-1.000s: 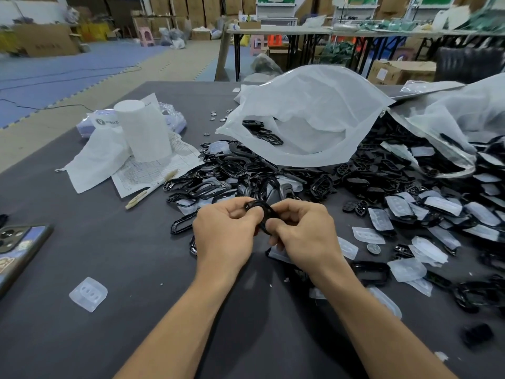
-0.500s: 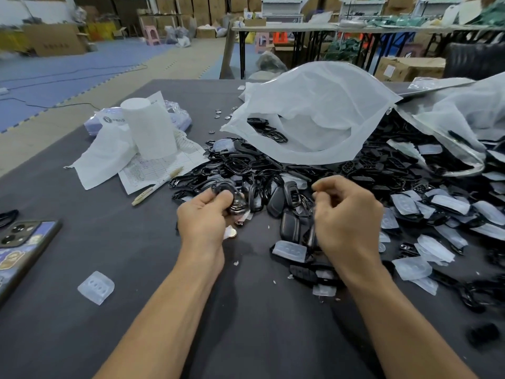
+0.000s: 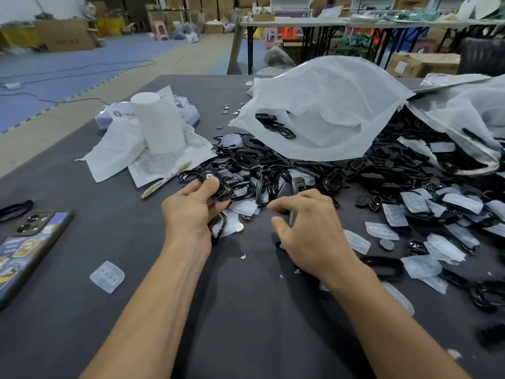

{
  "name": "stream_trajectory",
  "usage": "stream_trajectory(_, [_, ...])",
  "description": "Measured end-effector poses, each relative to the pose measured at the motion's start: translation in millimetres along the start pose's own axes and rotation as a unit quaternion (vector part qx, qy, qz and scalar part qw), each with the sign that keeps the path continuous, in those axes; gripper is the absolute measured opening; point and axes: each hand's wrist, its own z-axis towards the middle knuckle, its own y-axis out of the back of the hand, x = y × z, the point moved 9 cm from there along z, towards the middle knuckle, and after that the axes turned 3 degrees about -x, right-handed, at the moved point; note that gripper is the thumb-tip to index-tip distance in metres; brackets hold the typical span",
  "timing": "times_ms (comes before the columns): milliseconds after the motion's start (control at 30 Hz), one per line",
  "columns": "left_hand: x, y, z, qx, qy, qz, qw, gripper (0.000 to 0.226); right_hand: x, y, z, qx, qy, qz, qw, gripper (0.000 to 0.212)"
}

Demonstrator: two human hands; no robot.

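Note:
A heap of black key-fob shells and frames [image 3: 273,170] covers the middle and right of the dark table [image 3: 136,324]. My left hand [image 3: 191,214] grips one black shell [image 3: 218,187] at the heap's near left edge, thumb on top of it. My right hand [image 3: 311,233] is low over the heap's near edge, with thumb and forefinger spread apart above a black shell [image 3: 291,218]. Whether it touches that shell I cannot tell. A black frame [image 3: 217,228] lies just under my left hand.
A phone [image 3: 27,242] lies at the left edge and a clear pad [image 3: 107,276] sits near it. A tissue roll [image 3: 158,121], papers and a pen [image 3: 166,181] are at back left. An open white bag [image 3: 328,110] lies behind the heap. Clear pads [image 3: 393,214] and a coin cell [image 3: 386,244] are scattered right.
My hands held one black part together, then parted. The left carried a shell to the heap's left edge. The right hand dropped toward the table and its fingers opened.

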Motion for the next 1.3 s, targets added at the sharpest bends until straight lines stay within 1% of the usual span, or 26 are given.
stream_trajectory(67, [-1, 3, 1, -0.013, -0.003, -0.006, 1.0, 0.02, 10, -12, 1, 0.032, 0.018, -0.013, 0.999, 0.033])
stream_trajectory(167, [-2, 5, 5, -0.013, -0.001, -0.009, 1.0, 0.02, 32, -26, 8, 0.052, 0.06, -0.031, 0.996, 0.039])
stream_trajectory(233, [-2, 4, 7, -0.009, -0.002, -0.006, 1.0, 0.021, 41, -46, 12, 0.106, 0.088, -0.105, 0.985, 0.048])
stream_trajectory(300, [-1, 4, 7, -0.007, -0.003, -0.003, 1.0, 0.019, 40, -60, 15, 0.139, 0.078, -0.153, 0.975, 0.051])
stream_trajectory(367, [-1, 4, 7, -0.005, -0.003, 0.001, 1.0, 0.018, 37, -58, 17, 0.111, 0.052, -0.151, 0.981, 0.042])
stream_trajectory(433, [-2, 2, 8, -0.001, -0.007, 0.004, 1.0, 0.026, 35, -51, 16, 0.07, 0.041, -0.144, 0.986, 0.03])
stream_trajectory(500, [-3, -2, 7, 0.012, -0.011, 0.008, 1.0, 0.037, 30, -49, 14, 0.066, 0.029, -0.144, 0.987, 0.026])
stream_trajectory(533, [-2, -5, 6, 0.019, -0.013, 0.012, 1.0, 0.039, 28, -48, 14, 0.068, 0.025, -0.146, 0.987, 0.026])
stream_trajectory(667, [-1, -6, 3, 0.022, -0.022, 0.043, 0.999, 0.029, 28, -52, 15, 0.093, 0.029, -0.138, 0.986, 0.034])
stream_trajectory(767, [5, -5, 1, 0.023, -0.008, 0.058, 0.998, 0.02, 28, -52, 17, 0.097, 0.012, -0.154, 0.983, 0.029])
stream_trajectory(833, [8, -6, -3, 0.033, -0.001, 0.086, 0.996, 0.015, 28, -47, 14, 0.075, -0.003, -0.141, 0.987, 0.027])
stream_trajectory(867, [8, -8, -4, 0.038, -0.004, 0.102, 0.994, 0.013, 28, -42, 12, 0.05, -0.009, -0.124, 0.991, 0.023])
stream_trajectory(967, [6, -12, -6, 0.048, -0.027, 0.129, 0.99, 0.02, 26, -17, 7, -0.05, -0.032, -0.08, 0.995, 0.017])
stream_trajectory(1000, [5, -14, -7, 0.051, -0.038, 0.134, 0.989, 0.021, 25, -12, 7, -0.063, -0.041, -0.071, 0.995, 0.018])
stream_trajectory(1133, [5, -24, -12, 0.077, -0.069, 0.159, 0.982, 0.023, 13, -5, 12, -0.067, -0.067, 0.002, 0.995, 0.015])
stream_trajectory(1200, [9, -28, -14, 0.095, -0.071, 0.174, 0.978, 0.026, 12, 2, 12, -0.097, -0.067, 0.047, 0.992, 0.016])
stream_trajectory(1300, [12, -33, -16, 0.114, -0.073, 0.194, 0.972, 0.021, 10, 12, 12, -0.147, -0.06, 0.113, 0.981, 0.024])
